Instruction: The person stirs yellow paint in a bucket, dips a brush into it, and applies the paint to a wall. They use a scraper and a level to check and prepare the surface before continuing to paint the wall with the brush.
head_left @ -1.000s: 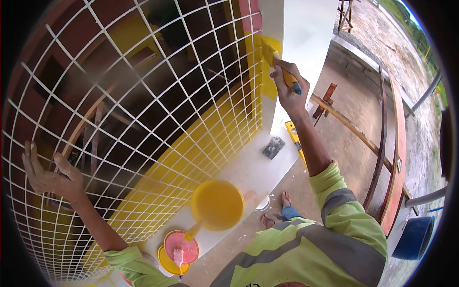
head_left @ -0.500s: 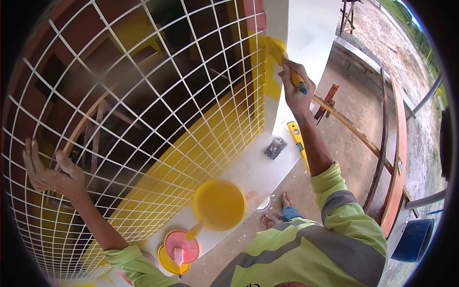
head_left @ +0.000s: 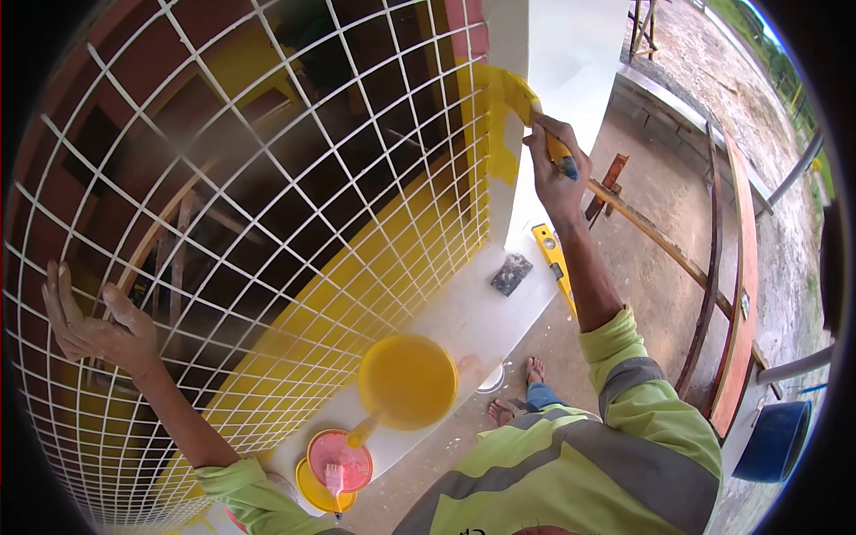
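My right hand (head_left: pixel 559 160) is closed around the handle of a paintbrush (head_left: pixel 560 153), its bristle end up against the corner of a white pillar (head_left: pixel 572 62). Yellow paint (head_left: pixel 504 160) covers part of the pillar's side face there. On the left, my left hand (head_left: pixel 102 330) rests at the white wire mesh (head_left: pixel 259 147), fingers stretched and spread. Below the mesh, on a white ledge, stands a yellow bucket (head_left: pixel 407 379). Near it a pink paint container (head_left: pixel 340 456) has a second brush (head_left: pixel 333 481) lying across it.
A dark sponge-like block (head_left: pixel 512 275) and a yellow spirit level (head_left: pixel 555 267) lie on the white ledge (head_left: pixel 473 299). Wooden boards (head_left: pixel 664 236) stretch across the right side, with a blue barrel (head_left: pixel 774 441) beyond. My sandalled feet (head_left: pixel 535 370) are on the floor below.
The view has shifted slightly. My right hand with the paintbrush stays at almost the same spot on the pillar, and my left hand has barely moved.
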